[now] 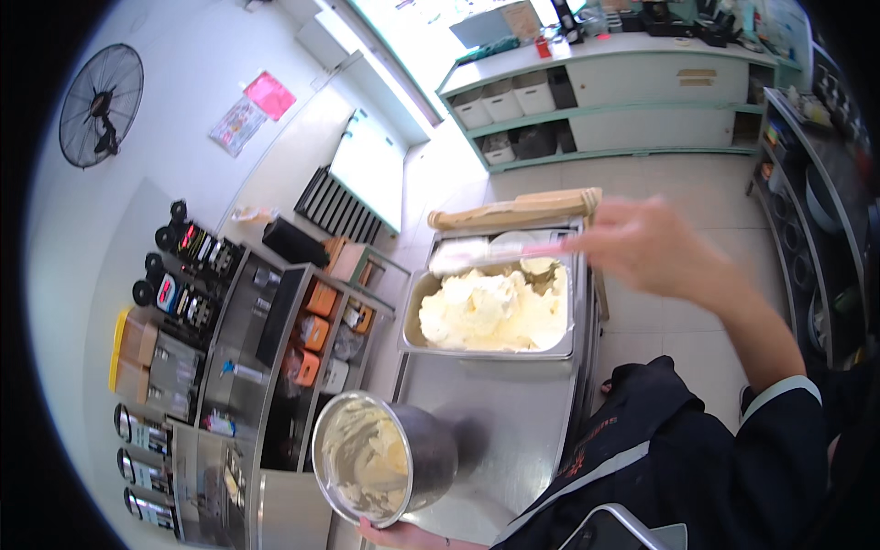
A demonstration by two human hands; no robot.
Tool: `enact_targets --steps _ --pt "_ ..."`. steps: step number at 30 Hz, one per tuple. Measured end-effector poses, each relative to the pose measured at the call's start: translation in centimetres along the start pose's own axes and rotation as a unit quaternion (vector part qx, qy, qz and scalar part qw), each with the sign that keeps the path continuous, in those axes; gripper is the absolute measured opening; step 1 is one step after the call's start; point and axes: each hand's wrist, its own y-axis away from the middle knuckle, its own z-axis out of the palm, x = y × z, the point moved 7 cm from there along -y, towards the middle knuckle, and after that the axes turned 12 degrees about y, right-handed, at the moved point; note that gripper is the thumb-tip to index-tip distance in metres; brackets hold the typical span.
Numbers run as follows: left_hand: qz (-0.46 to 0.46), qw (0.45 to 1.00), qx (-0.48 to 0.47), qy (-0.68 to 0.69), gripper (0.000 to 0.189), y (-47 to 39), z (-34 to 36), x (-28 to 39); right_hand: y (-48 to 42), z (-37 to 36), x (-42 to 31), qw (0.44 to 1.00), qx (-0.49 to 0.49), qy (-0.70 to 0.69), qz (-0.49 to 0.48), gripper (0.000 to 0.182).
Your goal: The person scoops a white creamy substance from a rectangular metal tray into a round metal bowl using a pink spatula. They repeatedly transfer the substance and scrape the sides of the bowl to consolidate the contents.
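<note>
My right hand (pixel 636 247) grips the pinkish handle of a spatula (pixel 457 256). Both are blurred, and the pale blade is over the far edge of a rectangular stainless-steel pan (pixel 405 330). A thick heap of pale yellow cream (pixel 491 309) fills much of that pan. At the bottom, my left hand (pixel 395 536) holds the rim of a round metal pot (pixel 433 447), tilted so that its mouth faces me. Cream residue (pixel 371 454) coats the pot's inner wall. Pan and pot are at a stainless-steel table (pixel 495 405).
A rolled-edge cardboard piece (pixel 515 208) lies beyond the pan. Leftward runs a steel counter (pixel 240 337) with orange bins (pixel 316 333) below and dispensers (pixel 148 433) behind. A metal shelf rack (pixel 790 172) stands at right, a white cabinet (pixel 639 96) at the back.
</note>
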Motion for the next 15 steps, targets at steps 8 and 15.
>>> enact_targets --steps 8,15 --pt "0.011 0.999 -0.019 -0.037 0.036 0.0 3.0 -2.6 2.4 7.3 -2.4 0.986 -0.163 -0.02 0.022 0.04" --pt "0.016 0.998 -0.026 -0.053 0.036 0.1 3.8 -2.9 3.0 7.2 -1.9 0.991 -0.125 -0.025 0.041 0.028"
